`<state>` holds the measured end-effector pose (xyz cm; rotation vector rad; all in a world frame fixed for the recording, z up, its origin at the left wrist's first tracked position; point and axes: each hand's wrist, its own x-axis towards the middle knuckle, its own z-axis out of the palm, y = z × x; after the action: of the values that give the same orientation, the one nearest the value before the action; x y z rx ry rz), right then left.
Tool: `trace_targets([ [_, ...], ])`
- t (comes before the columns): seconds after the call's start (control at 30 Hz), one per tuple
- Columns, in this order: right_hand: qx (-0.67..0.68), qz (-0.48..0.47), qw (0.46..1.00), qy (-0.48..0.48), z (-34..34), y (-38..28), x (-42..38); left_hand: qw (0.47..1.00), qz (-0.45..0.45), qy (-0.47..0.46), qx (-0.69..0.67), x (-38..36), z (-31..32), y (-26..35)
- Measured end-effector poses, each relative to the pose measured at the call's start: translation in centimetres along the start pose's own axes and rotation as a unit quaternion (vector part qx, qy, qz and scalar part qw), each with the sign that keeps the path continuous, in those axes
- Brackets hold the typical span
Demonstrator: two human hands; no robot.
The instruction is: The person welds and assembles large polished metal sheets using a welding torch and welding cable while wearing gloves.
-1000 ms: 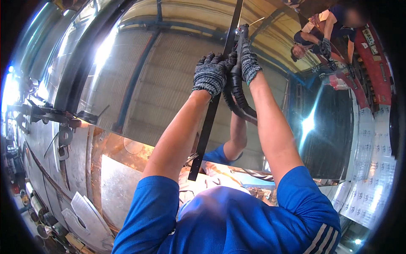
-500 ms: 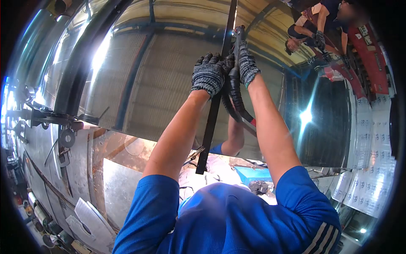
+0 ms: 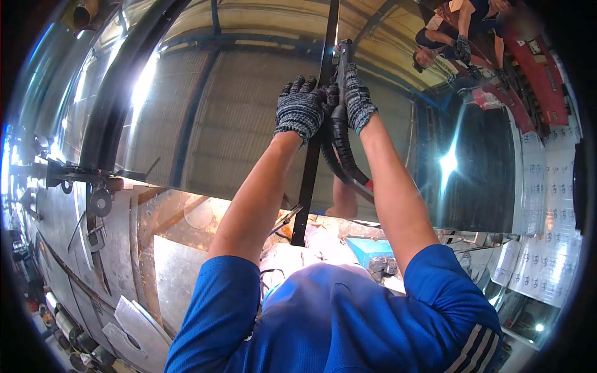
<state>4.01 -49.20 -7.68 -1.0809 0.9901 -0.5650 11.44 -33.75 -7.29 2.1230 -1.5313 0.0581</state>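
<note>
A long black metal bar (image 3: 306,186) lies across a shiny, mirror-like sheet (image 3: 242,112). My left hand (image 3: 300,110), in a grey and black knit glove, rests over the bar with its fingers spread. Close on its right, my right hand (image 3: 357,99), gloved alike, is wrapped round a black torch-like tool (image 3: 344,59). The tool's ribbed black hose (image 3: 342,140) runs down between my forearms. A bright spot shows where the tool's head meets the bar. Part of the right fingers is hidden behind the tool.
A thick dark tube (image 3: 118,93) stands at the left beside a clamp-like metal fitting (image 3: 93,180). Cut metal plates (image 3: 134,323) lie lower left. Two people (image 3: 460,37) with gloved hands work near red beams (image 3: 547,87) at the upper right. A blue object (image 3: 370,247) sits below the sheet.
Both hands and the tool have shifted slightly left in the view, and the tool's head sits a little lower. The bar's lower end appears higher. Both hands keep their places beside each other.
</note>
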Motion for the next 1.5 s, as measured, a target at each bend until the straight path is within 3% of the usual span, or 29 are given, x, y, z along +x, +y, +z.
trace_targets([
  [0.4,-0.005,0.038,0.999,0.014,-0.4,0.1,0.0,0.999,-0.024,-0.036,-0.002,0.2,0.4,-0.8],
  [0.5,0.024,0.067,0.997,0.035,1.8,-3.4,-5.3,0.998,-0.030,-0.048,0.036,0.4,-0.3,-0.4],
  [0.6,0.016,0.048,0.999,-0.001,0.3,-1.0,-1.6,0.998,-0.034,-0.049,0.029,0.6,-0.3,-0.4],
  [1.03,0.020,0.015,0.999,0.024,0.4,-1.1,-3.4,0.997,-0.024,-0.066,0.039,2.0,-0.6,-1.0],
  [1.1,0.045,0.077,0.996,0.024,0.7,-1.7,-3.1,0.996,-0.032,-0.077,0.042,2.1,-0.9,-0.6],
  [1.13,0.053,0.098,0.994,0.024,0.8,-1.7,-3.0,0.996,-0.032,-0.077,0.042,2.0,-0.7,-0.8],
  [1.2,0.045,0.037,0.998,0.003,1.2,-1.7,-3.4,0.997,-0.028,-0.067,0.036,2.0,-0.7,-1.0],
  [1.5,0.040,0.064,0.997,0.018,0.5,-1.4,-4.8,0.999,0.007,-0.026,0.042,2.9,0.1,-2.1],
])
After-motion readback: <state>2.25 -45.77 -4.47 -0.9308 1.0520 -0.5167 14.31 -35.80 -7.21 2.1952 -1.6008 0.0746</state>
